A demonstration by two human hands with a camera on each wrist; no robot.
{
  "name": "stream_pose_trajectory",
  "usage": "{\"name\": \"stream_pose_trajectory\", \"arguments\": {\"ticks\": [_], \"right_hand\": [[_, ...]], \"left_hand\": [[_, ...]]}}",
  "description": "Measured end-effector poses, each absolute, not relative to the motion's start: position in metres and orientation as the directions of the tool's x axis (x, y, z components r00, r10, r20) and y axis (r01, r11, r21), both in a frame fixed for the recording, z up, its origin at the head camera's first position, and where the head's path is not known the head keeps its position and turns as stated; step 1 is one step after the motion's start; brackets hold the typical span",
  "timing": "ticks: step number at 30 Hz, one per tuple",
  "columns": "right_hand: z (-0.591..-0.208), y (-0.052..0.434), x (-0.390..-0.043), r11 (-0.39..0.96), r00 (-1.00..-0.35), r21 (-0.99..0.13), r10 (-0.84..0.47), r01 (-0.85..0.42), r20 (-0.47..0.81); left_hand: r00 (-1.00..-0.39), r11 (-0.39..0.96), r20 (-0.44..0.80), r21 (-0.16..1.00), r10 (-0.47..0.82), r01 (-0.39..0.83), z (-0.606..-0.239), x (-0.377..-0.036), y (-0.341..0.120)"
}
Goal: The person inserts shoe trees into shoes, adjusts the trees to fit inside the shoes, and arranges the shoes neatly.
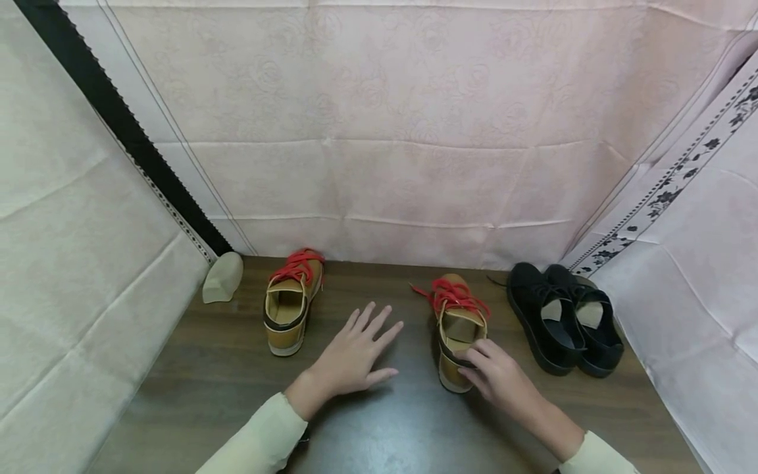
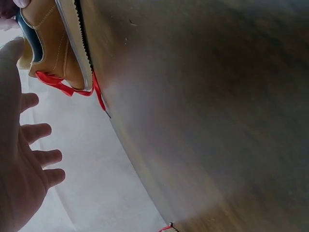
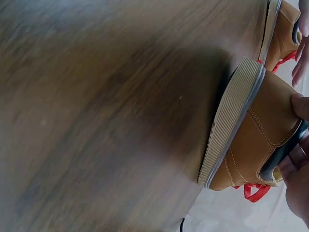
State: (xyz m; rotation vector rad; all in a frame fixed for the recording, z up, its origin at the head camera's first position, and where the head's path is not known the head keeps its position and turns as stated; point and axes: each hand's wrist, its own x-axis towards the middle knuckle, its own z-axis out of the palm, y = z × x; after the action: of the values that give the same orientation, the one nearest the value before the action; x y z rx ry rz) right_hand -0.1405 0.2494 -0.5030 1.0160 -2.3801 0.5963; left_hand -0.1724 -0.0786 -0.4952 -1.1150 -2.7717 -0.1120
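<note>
Head view shows our right hand (image 1: 497,375) gripping the heel of the right tan shoe (image 1: 458,332), which stands just left of the black pair (image 1: 562,316). Our left hand (image 1: 355,355) lies flat and spread on the table (image 1: 195,368), left of that shoe. We should keep the sole level.
</note>
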Motion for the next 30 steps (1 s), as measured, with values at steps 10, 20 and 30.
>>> {"name": "stream_pose_trajectory", "arguments": {"ticks": [10, 20, 30], "right_hand": [[-0.504, 0.269, -0.146, 0.655, -0.617, -0.181, -0.529, -0.733, 0.582], [-0.502, 0.288, -0.151, 0.680, -0.609, -0.140, -0.520, -0.719, 0.600], [-0.500, 0.304, -0.153, 0.728, -0.648, -0.120, -0.508, -0.675, 0.568]], "left_hand": [[-0.697, 0.705, 0.145, 0.001, 0.702, 0.709, -0.495, -0.174, -0.071], [-0.677, 0.688, 0.157, -0.022, 0.719, 0.725, -0.493, -0.174, -0.065], [-0.682, 0.696, 0.174, -0.034, 0.711, 0.717, -0.496, -0.179, -0.060]]}}
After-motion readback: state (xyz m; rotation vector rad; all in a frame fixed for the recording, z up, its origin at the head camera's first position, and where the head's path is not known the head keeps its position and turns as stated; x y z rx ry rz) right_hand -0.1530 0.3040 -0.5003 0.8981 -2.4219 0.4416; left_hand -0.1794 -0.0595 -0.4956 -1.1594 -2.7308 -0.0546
